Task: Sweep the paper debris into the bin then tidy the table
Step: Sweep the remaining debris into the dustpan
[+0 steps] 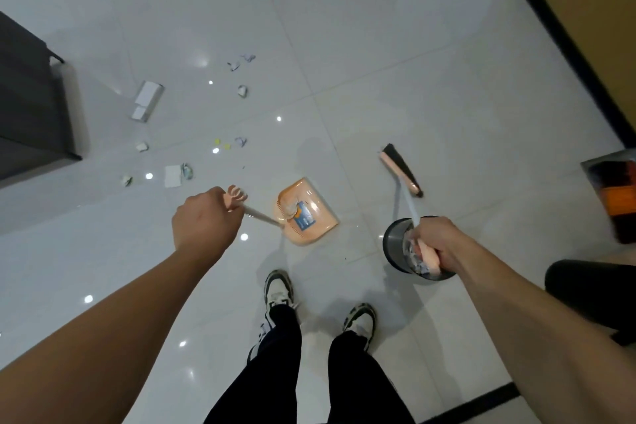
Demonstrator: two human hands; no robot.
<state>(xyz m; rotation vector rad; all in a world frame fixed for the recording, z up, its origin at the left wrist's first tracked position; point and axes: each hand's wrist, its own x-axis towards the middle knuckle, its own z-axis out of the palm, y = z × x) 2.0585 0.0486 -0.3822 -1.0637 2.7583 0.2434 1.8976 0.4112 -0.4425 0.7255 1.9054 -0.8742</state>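
The paper debris (pixel 173 134) lies scattered on the glossy tiled floor (pixel 378 62) ahead and to the left: crumpled scraps, a flat white sheet (pixel 172 176) and a small white carton (pixel 147 100). It looks feather-light and likely to skid or flutter on the slick tiles, so short, low strokes should herd it better than hard ones.

The left hand (pixel 203 222) is clenched round the top of the peach long-handled dustpan (pixel 306 212), arm stretched forward. The pan rests on the floor just ahead of the person's sneakers (pixel 279 289) and already carries a crumpled wad. Its plastic looks light and stiff; holding high on the handle suits steering but gives little pressure on the lip.

The right hand (pixel 435 244) grasps the peach handle end of the broom (pixel 401 170), whose dark bristles sit on the floor well right of the debris. That hand hovers over the round metal bin (pixel 395 244), which holds some paper already and stands just right of the dustpan.

Judging from the litter still spread out, most sweeping remains.
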